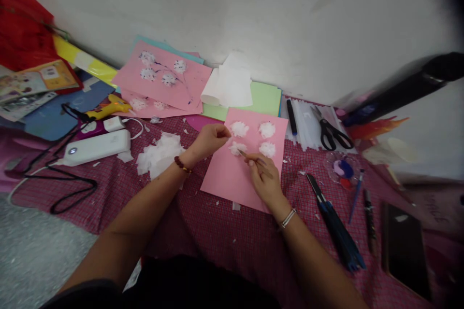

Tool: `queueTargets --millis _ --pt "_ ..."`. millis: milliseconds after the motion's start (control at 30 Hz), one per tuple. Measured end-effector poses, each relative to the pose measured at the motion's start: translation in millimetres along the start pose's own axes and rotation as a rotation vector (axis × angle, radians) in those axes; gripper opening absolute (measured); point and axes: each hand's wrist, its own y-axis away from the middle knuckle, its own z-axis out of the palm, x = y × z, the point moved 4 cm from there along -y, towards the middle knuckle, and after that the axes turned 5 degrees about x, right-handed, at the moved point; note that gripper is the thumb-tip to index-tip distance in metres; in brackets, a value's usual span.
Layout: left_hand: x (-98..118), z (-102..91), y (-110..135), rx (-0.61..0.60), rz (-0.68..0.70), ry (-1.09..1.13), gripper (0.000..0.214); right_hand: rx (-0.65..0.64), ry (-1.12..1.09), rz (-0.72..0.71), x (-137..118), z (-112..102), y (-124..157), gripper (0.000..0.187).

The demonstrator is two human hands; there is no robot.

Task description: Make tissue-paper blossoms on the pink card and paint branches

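A pink sheet (228, 176) lies in front of me with several fluffy white paper tufts (267, 130) on it. My right hand (266, 181) is closed around a slim pointed stick (261, 168), perhaps a brush or pencil. Its tip touches or nearly touches the lower left tuft (237, 148). My left hand (212, 138) hovers at the sheet's left edge, thumb and fingers pinched together beside the upper left tuft (239, 129). Whatever the pinch holds is too small to make out. Left of that hand is a heap of white tissue pieces (159, 154).
Behind is a pink sheet with speckled puffs and painted branches (163, 63). On the left are a yellow glue gun (108, 107), a white power bank (97, 148) and black cable. To the right lie scissors (330, 133), a paint dish (340, 169), a box cutter (335, 227) and a phone (406, 246).
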Motion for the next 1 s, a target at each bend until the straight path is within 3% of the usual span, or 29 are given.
queueTargets --millis 400,633,800,1000 --pt "-1.8 15.9 4.1 -0.008 0.071 0.03 0.01 -0.041 -0.017 -0.079 -1.1 6.4 3.1 0.018" --pt "-11.0 18.0 2.9 0.046 -0.04 0.121 0.023 0.038 -0.027 -0.019 1.5 -1.6 1.8 0.019" --pt "-11.7 15.9 2.7 0.051 -0.048 0.053 0.006 0.029 -0.038 -0.029 2.0 0.0 2.4 0.018" --pt "-9.4 13.4 3.3 0.12 0.035 -0.057 0.01 0.022 -0.023 -0.052 -0.2 -0.2 2.1 0.017"
